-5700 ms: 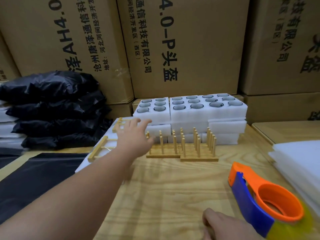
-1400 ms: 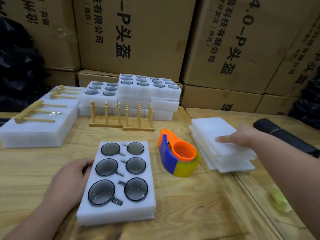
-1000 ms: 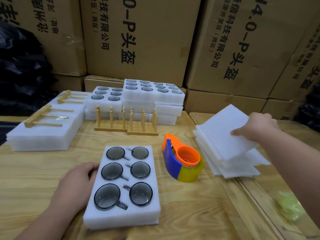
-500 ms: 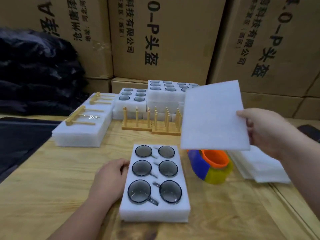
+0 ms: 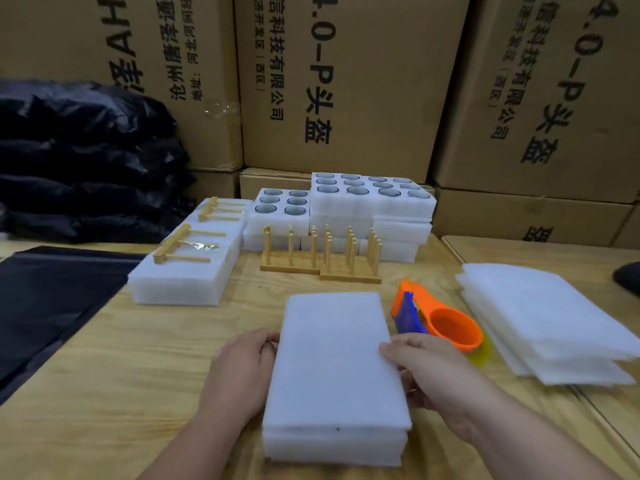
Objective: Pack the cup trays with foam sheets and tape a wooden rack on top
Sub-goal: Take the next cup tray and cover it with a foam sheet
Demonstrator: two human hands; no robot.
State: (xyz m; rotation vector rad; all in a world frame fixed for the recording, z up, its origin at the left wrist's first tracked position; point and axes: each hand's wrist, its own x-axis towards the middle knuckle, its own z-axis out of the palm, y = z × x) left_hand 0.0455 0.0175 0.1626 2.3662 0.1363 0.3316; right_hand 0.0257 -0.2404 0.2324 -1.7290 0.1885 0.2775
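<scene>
A white foam sheet (image 5: 332,355) lies flat on the cup tray (image 5: 332,448) at the near middle of the table and hides all its cups. My left hand (image 5: 242,372) grips the sheet's left edge with curled fingers. My right hand (image 5: 433,372) pinches the right edge, thumb on top. Two wooden racks (image 5: 318,258) stand upright just beyond the tray. An orange and blue tape dispenser (image 5: 440,323) lies right of the tray, behind my right hand.
A pile of foam sheets (image 5: 540,320) lies at the right. Packed foam blocks with taped racks (image 5: 187,268) sit at the left, stacked cup trays (image 5: 346,202) at the back. Black bags (image 5: 79,161) and cardboard boxes (image 5: 339,81) stand behind the table.
My right hand carried one foam sheet from the right pile and laid it on the cup tray, covering the cups. My left hand stayed at the tray's left side.
</scene>
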